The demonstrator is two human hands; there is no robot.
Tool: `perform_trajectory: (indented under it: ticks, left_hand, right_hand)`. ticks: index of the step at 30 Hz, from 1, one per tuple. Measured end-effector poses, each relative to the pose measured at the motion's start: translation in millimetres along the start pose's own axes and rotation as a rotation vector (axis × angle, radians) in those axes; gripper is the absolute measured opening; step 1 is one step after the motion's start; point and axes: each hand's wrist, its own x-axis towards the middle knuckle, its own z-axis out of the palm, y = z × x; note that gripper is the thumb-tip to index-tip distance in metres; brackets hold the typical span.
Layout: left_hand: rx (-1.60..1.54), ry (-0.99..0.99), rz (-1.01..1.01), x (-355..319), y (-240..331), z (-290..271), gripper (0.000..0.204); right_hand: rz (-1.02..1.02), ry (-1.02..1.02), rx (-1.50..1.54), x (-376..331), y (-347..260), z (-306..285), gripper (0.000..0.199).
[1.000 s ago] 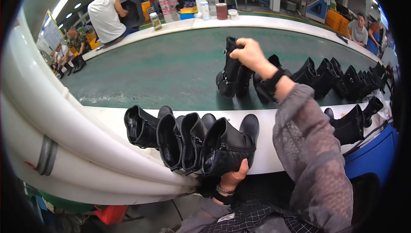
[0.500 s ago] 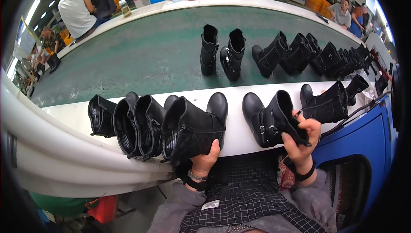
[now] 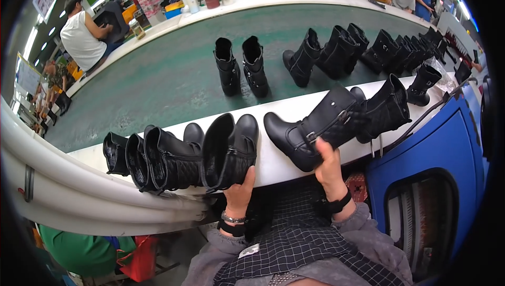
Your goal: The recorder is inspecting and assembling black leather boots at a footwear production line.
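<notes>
Both my hands are at black boots along the white ledge. My left hand (image 3: 240,194) is closed at the heel side of an upright boot (image 3: 218,154), its thumb against the leather and its other fingers mostly hidden. My right hand (image 3: 330,170) grips the lower part of a second boot (image 3: 310,128) with buckled straps. That boot tilts, its toe to the left and its shaft leaning up to the right. The right thumb is slightly blurred beside the strap.
More black boots (image 3: 165,154) stand left on the white ledge (image 3: 265,167), with another (image 3: 386,104) to the right. Across the green belt (image 3: 173,81) stand several boots (image 3: 336,49). A blue machine (image 3: 421,154) is at right. People (image 3: 84,39) sit beyond.
My right hand has left the zip at the shaft opening and moved left and down to the boot's lower part. The boot now leans to the right. The view has shifted; my left hand stays at its boot.
</notes>
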Motion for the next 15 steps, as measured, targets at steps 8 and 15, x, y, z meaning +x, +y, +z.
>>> perform_trajectory:
  ticks: [8, 15]
  left_hand:
    - [-0.114, 0.239, 0.110, -33.2, 33.2, -24.6, 0.021]
    - [-0.842, -0.548, -0.291, -0.9, 62.0, 19.4, 0.075]
  right_hand:
    - [-0.162, -0.060, 0.100, -24.5, 10.6, -19.1, 0.043]
    - [-0.940, 0.456, -1.604, -39.1, 27.9, -34.7, 0.036]
